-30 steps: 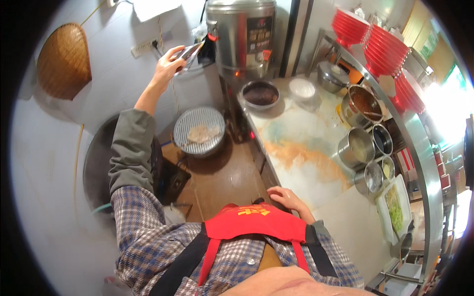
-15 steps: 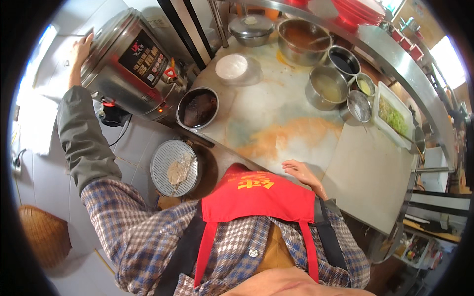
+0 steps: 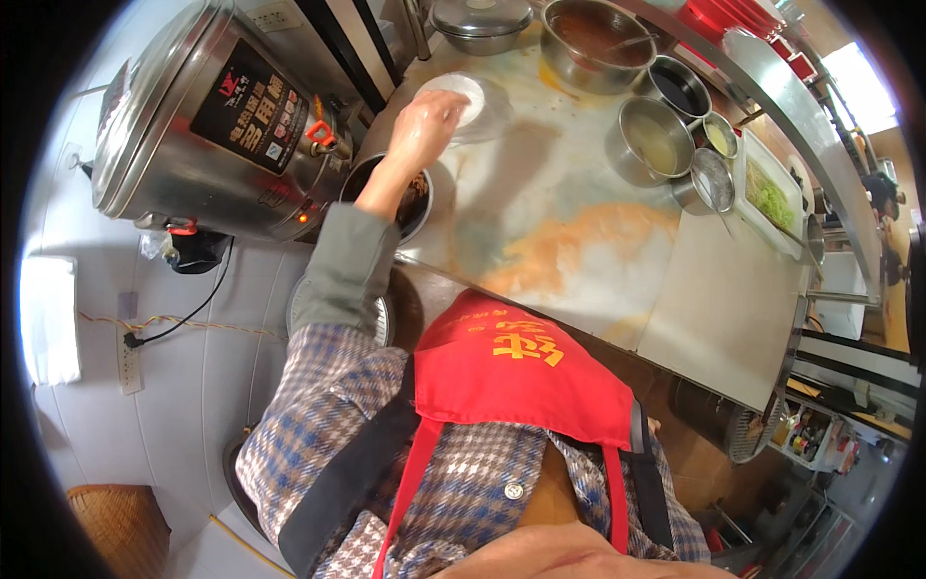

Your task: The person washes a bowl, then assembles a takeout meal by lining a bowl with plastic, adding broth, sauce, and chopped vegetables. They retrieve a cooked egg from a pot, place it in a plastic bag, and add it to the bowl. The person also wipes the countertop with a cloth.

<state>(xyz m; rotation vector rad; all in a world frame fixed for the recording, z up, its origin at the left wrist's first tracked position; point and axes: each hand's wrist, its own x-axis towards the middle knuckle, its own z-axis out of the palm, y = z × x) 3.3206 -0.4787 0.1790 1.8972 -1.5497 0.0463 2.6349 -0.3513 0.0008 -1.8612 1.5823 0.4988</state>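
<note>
My left hand (image 3: 424, 127) reaches over the marble-look counter with its fingers bent down onto a round white dish (image 3: 471, 95). The fingertips close at the dish's near left part; the back of the hand hides part of their grip. Under my left wrist, a metal pot (image 3: 431, 207) of dark contents is partly covered by the forearm. Of my right hand (image 3: 655, 425) only a sliver shows beside the red apron's right edge, so its fingers are hidden.
On the left stands a large steel insulated barrel (image 3: 159, 145) with a red-handled tap. A lidded pan (image 3: 482, 21), a pot of reddish sauce (image 3: 598, 37), a pot of pale liquid (image 3: 654, 140) and a tray of chopped greens (image 3: 772, 198) line the counter's far and right sides. A metal shelf edge (image 3: 772, 96) overhangs.
My left hand has left the steel barrel's side and moved right to the white dish. My right hand has dropped from the counter's front edge to beside the apron. The view has shifted.
</note>
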